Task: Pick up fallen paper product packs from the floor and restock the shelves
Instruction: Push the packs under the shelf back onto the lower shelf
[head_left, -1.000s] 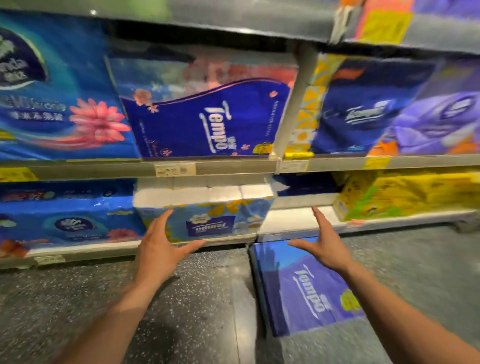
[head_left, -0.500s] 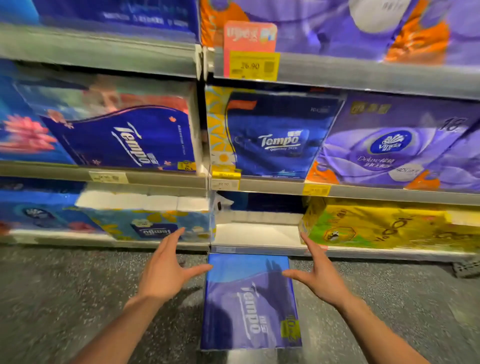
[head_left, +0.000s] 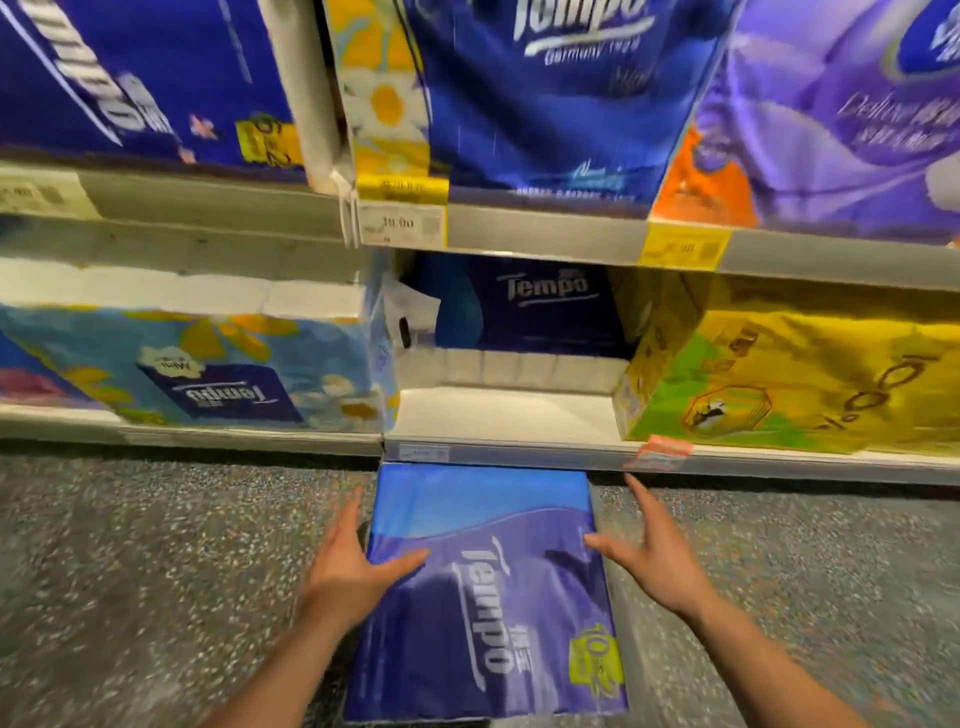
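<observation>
On the floor (head_left: 156, 571) by the bottom shelf (head_left: 498, 423) lay the Tempo pack (head_left: 493, 597), left hand (head_left: 353, 566) and right hand (head_left: 649, 561) open either side, gripping nothing. Squeezing both edges evenly seemed smartest.

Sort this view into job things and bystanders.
Job: blue-and-purple plastic Tempo pack on the floor; left hand; right hand; white bottom shelf.
Bystanders: yellow-green plastic pack; pale floral Tempo pack; white price tag.
</observation>
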